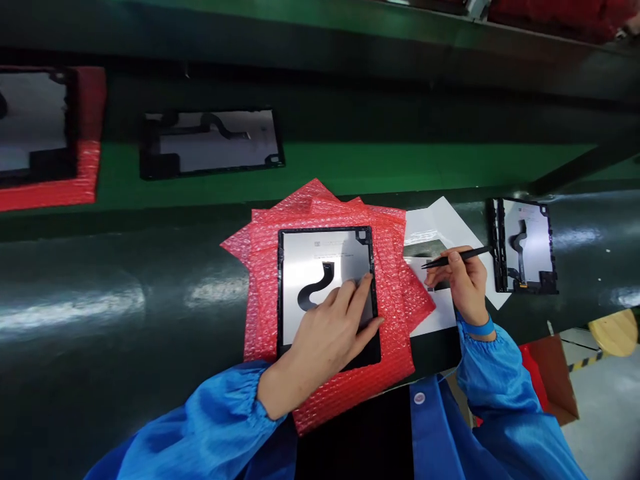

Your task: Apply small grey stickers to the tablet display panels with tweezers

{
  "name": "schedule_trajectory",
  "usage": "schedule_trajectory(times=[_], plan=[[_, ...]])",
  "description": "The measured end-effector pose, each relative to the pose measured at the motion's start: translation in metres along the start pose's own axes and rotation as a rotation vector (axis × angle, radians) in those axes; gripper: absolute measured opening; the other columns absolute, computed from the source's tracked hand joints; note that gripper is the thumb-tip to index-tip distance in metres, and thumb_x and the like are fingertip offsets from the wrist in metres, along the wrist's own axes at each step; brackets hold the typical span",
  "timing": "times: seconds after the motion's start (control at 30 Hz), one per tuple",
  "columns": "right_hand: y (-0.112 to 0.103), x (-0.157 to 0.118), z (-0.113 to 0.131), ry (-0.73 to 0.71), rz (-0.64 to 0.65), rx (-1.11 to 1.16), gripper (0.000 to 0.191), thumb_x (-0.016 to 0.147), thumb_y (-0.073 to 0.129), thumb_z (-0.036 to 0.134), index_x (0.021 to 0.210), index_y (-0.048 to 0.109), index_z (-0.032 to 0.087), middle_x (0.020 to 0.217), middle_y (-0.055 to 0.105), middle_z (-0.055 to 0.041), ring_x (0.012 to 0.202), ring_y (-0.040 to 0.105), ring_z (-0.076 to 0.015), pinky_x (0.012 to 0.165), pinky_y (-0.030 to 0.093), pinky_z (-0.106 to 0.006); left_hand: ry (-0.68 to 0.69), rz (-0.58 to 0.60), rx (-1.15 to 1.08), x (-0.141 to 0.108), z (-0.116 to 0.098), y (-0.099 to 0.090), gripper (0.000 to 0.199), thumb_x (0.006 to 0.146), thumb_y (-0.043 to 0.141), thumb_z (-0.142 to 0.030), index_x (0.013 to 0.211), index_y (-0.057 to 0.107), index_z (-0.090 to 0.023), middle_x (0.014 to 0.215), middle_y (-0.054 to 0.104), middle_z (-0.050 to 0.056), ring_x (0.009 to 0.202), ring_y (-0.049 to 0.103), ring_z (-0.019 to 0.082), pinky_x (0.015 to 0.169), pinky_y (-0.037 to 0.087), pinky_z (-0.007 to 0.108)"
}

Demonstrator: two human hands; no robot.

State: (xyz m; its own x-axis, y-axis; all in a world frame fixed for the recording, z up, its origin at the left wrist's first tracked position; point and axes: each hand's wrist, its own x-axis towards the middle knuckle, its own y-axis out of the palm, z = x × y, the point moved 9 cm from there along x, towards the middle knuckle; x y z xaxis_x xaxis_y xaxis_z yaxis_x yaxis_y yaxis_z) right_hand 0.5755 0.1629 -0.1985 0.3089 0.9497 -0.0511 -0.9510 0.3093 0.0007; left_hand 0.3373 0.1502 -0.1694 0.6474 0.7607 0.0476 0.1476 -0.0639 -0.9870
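A tablet-like panel (300, 267) with a silver back, black frame and curved black ribbon cable (311, 291) lies on stacked red bubble wrap (395, 333). My left hand (333, 323) rests on its lower right part, fingers extended, fingertips at the right edge of the frame; it grips nothing. Right of the bubble wrap, my right hand (465, 277) holds black tweezers (467, 255), their tips pointing left. Beneath that hand are white sheets (433, 321) and a dark rectangular piece (425, 249). A blue band circles the right wrist.
A similar panel (535, 243) lies at the right on the dark green bench (190, 267). Another panel (215, 147) is on the green surface behind, and one more (35, 127) sits on red wrap at far left. An open cardboard box (557, 380) and a round stool (615, 333) stand lower right.
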Motion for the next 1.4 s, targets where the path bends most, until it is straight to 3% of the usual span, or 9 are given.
schedule_trajectory(times=[0.1,0.2,0.3,0.4,0.57,0.77,0.87,1.1,1.4], plan=[[-0.038,-0.025,-0.007,0.031,-0.027,-0.072,0.032,0.099,0.070,0.057,0.100,0.062,0.026,0.069,0.076,-0.0007,0.054,0.074,-0.0220,0.049,0.062,-0.034,-0.010,-0.017,0.020,0.003,-0.003,-0.008,0.062,0.105,0.051,-0.047,0.152,0.050,-0.006,0.110,0.068,0.016,0.090,0.072,0.029,0.055,0.057,0.035],[-0.058,-0.055,-0.020,0.099,0.004,-0.144,0.029,0.101,0.069,0.053,0.100,0.063,0.025,0.070,0.077,-0.0021,0.056,0.075,-0.0224,0.050,0.062,-0.033,0.121,-0.092,0.005,0.004,-0.029,-0.020,0.056,0.105,0.052,-0.044,0.144,0.059,-0.005,0.129,0.068,0.023,0.112,0.069,0.035,0.083,0.062,0.044],[-0.053,-0.082,-0.031,0.129,0.066,-0.171,0.025,0.104,0.066,0.049,0.101,0.064,0.024,0.070,0.077,-0.0022,0.056,0.075,-0.0212,0.053,0.062,-0.032,0.417,-0.024,-0.064,-0.005,-0.075,-0.011,0.054,0.103,0.056,-0.048,0.142,0.064,-0.011,0.155,0.057,0.020,0.142,0.054,0.037,0.114,0.048,0.050],[-0.032,-0.099,-0.042,0.122,0.144,-0.158,0.022,0.107,0.063,0.045,0.102,0.064,0.024,0.074,0.078,-0.0031,0.061,0.077,-0.0203,0.057,0.063,-0.030,0.552,0.116,-0.060,-0.018,-0.101,0.015,0.062,0.097,0.064,-0.059,0.141,0.067,-0.015,0.160,0.054,0.017,0.149,0.049,0.037,0.123,0.038,0.051],[-0.015,-0.102,-0.056,0.108,0.137,-0.132,0.026,0.107,0.062,0.048,0.102,0.063,0.022,0.072,0.075,-0.0018,0.062,0.078,-0.0197,0.057,0.063,-0.029,0.510,0.174,0.061,-0.028,-0.098,0.040,0.077,0.092,0.068,-0.066,0.145,0.065,-0.010,0.160,0.053,0.023,0.150,0.047,0.041,0.125,0.033,0.052],[-0.029,-0.100,-0.057,0.166,0.069,-0.114,0.031,0.105,0.063,0.053,0.101,0.061,0.022,0.070,0.076,-0.0022,0.062,0.079,-0.0219,0.058,0.066,-0.031,0.456,0.181,0.148,-0.026,-0.093,0.041,0.099,0.084,0.072,-0.074,0.155,0.054,-0.008,0.162,0.047,0.028,0.152,0.044,0.043,0.127,0.028,0.053],[-0.031,-0.094,-0.048,0.097,0.025,-0.101,0.027,0.106,0.063,0.051,0.104,0.062,0.024,0.072,0.078,-0.0023,0.067,0.081,-0.0233,0.066,0.068,-0.035,0.447,0.192,0.166,-0.024,-0.094,0.043,0.102,0.083,0.072,-0.074,0.155,0.053,-0.005,0.163,0.044,0.030,0.153,0.042,0.043,0.128,0.027,0.054],[-0.015,-0.075,-0.048,0.089,0.136,0.038,0.029,0.105,0.063,0.052,0.105,0.061,0.023,0.076,0.080,-0.0018,0.069,0.082,-0.0225,0.072,0.069,-0.039,0.435,0.148,0.213,-0.022,-0.095,0.043,0.102,0.087,0.067,-0.074,0.148,0.056,0.007,0.163,0.042,0.033,0.153,0.041,0.043,0.127,0.029,0.050],[-0.050,-0.081,-0.050,0.161,0.043,-0.049,0.033,0.103,0.064,0.056,0.105,0.062,0.023,0.071,0.078,-0.0014,0.067,0.081,-0.0238,0.065,0.069,-0.037,0.580,0.189,0.070,-0.027,-0.108,0.044,0.079,0.097,0.061,-0.062,0.157,0.052,-0.012,0.169,0.040,0.019,0.156,0.038,0.040,0.125,0.031,0.056]])
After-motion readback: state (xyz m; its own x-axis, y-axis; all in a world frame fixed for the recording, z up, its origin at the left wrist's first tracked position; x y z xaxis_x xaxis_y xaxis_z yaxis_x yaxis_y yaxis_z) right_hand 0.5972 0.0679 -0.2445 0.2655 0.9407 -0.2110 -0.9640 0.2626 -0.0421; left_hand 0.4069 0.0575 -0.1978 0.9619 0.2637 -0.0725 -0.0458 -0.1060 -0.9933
